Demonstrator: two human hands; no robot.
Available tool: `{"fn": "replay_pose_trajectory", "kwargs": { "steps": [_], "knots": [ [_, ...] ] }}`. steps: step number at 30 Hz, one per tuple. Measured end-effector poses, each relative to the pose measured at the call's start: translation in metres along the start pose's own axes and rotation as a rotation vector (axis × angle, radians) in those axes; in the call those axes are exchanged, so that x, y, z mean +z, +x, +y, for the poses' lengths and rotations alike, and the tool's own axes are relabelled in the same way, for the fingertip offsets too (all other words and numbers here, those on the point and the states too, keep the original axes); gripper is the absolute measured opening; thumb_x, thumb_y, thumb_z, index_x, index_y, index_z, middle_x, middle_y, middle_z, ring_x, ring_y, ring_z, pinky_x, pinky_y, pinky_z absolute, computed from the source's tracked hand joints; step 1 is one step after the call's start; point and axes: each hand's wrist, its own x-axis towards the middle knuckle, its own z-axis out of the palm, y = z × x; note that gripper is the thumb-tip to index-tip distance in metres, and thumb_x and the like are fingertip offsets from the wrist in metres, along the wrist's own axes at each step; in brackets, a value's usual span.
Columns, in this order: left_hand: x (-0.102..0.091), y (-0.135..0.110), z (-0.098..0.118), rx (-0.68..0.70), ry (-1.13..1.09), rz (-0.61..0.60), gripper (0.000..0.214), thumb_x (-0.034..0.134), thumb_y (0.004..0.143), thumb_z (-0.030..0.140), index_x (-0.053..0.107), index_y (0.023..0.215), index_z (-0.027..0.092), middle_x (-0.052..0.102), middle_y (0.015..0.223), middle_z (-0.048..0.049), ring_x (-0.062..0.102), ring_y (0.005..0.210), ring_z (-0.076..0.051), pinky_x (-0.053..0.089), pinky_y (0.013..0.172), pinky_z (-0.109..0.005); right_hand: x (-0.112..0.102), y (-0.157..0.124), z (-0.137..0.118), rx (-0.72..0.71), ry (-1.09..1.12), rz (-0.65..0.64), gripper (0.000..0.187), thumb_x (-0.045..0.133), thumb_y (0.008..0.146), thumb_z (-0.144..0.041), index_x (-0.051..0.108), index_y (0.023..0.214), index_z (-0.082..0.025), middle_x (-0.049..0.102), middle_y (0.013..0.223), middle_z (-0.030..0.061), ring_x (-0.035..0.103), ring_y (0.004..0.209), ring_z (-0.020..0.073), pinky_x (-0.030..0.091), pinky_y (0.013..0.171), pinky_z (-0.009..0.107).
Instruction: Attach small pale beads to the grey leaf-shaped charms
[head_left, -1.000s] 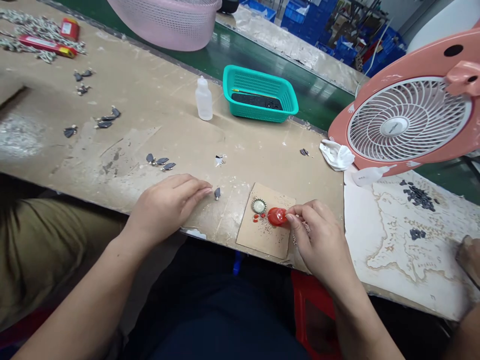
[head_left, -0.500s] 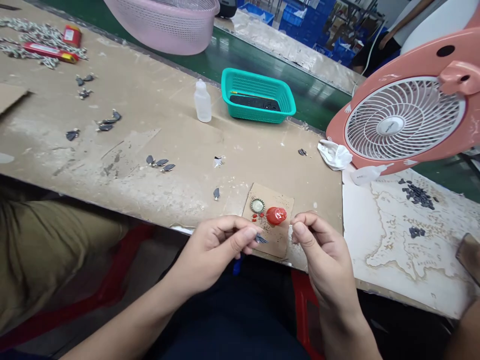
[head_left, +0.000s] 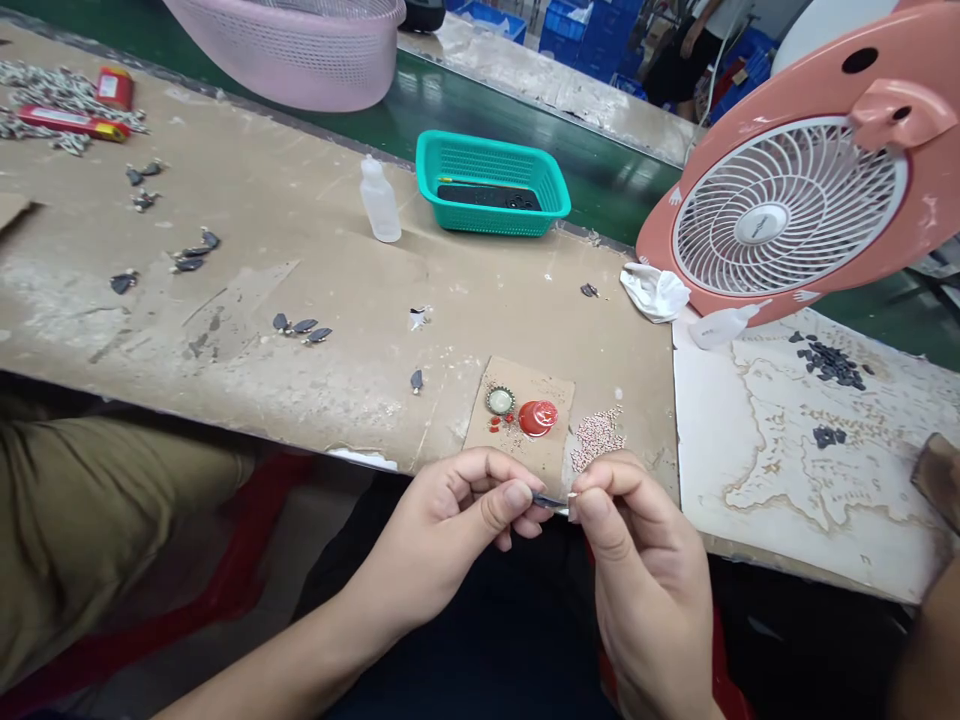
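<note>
My left hand (head_left: 457, 535) pinches a small dark grey leaf-shaped piece (head_left: 552, 501) between thumb and forefinger, its tip pointing right. Close beside that tip, my right hand (head_left: 641, 565) has thumb and forefinger pressed on a tiny pale bead-like bit (head_left: 573, 495); whether the two pieces touch, I cannot tell. Just beyond the hands lies a cardboard square (head_left: 517, 375) bearing a bottle cap (head_left: 499, 401), a red glossy blob (head_left: 538, 418) and small red bits. A heap of tiny pinkish beads (head_left: 598, 437) is spread right of the cardboard.
Several dark pieces with pale ends (head_left: 304, 327) are scattered leftward. A squeeze bottle (head_left: 380, 200) and a green basket (head_left: 493, 220) stand at the back. To the right are a pink fan (head_left: 765, 225), a white cloth (head_left: 654, 292) and a dark heap (head_left: 832, 362). Someone's leg (head_left: 112, 540) is at left.
My hands have come together, so the dark piece now sits beside the pale bit. They have moved slightly lower in view, and the bead heap shows above my right hand. The view has shifted.
</note>
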Motion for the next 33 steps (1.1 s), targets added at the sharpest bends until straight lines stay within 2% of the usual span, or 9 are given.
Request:
{"fn": "replay_pose_trajectory", "kwargs": {
  "steps": [6, 12, 17, 27, 33],
  "knots": [
    [0.0046, -0.0067, -0.0013, 0.073, 0.083, 0.023, 0.01, 0.071, 0.09, 0.027, 0.075, 0.085, 0.02, 0.072, 0.072, 0.0013, 0.065, 0.069, -0.008, 0.051, 0.063, -0.012, 0.0003, -0.0054, -0.0023, -0.124, -0.242, 0.027, 0.009, 0.063, 0.094, -0.019, 0.068, 0.093, -0.026, 0.054, 0.076, -0.0034, 0.052, 0.066, 0.0107, 0.044, 0.058, 0.023],
    [0.0072, -0.0079, -0.0002, 0.161, 0.165, 0.087, 0.006, 0.072, 0.088, 0.023, 0.075, 0.084, 0.022, 0.073, 0.074, 0.0016, 0.067, 0.07, -0.01, 0.054, 0.064, -0.014, -0.0017, -0.0066, -0.0015, -0.194, -0.375, 0.021, 0.012, 0.061, 0.092, -0.016, 0.068, 0.094, -0.026, 0.057, 0.076, -0.0025, 0.053, 0.067, 0.0135, 0.043, 0.057, 0.026],
    [0.0057, -0.0094, -0.0001, 0.203, 0.253, 0.104, 0.007, 0.071, 0.089, 0.022, 0.075, 0.083, 0.023, 0.074, 0.076, 0.0019, 0.069, 0.072, -0.011, 0.055, 0.066, -0.017, -0.001, -0.0053, -0.0026, -0.213, -0.413, 0.014, 0.013, 0.062, 0.092, -0.015, 0.068, 0.093, -0.026, 0.056, 0.076, -0.003, 0.051, 0.065, 0.0126, 0.041, 0.055, 0.026],
    [0.0051, -0.0086, -0.0012, 0.21, 0.284, 0.111, 0.007, 0.07, 0.089, 0.023, 0.075, 0.083, 0.022, 0.074, 0.075, 0.0009, 0.069, 0.071, -0.013, 0.056, 0.067, -0.019, -0.0018, -0.0057, -0.0011, -0.204, -0.419, 0.007, 0.013, 0.063, 0.092, -0.015, 0.069, 0.093, -0.027, 0.057, 0.076, -0.0034, 0.051, 0.065, 0.0119, 0.039, 0.053, 0.026],
    [0.006, -0.0095, -0.0016, 0.215, 0.319, 0.13, 0.008, 0.07, 0.089, 0.022, 0.074, 0.083, 0.023, 0.074, 0.075, 0.002, 0.069, 0.071, -0.013, 0.055, 0.067, -0.019, -0.002, -0.0045, 0.0001, -0.248, -0.439, 0.001, 0.014, 0.063, 0.091, -0.012, 0.068, 0.093, -0.025, 0.06, 0.077, -0.0024, 0.053, 0.066, 0.0121, 0.041, 0.054, 0.026]
  ]
}}
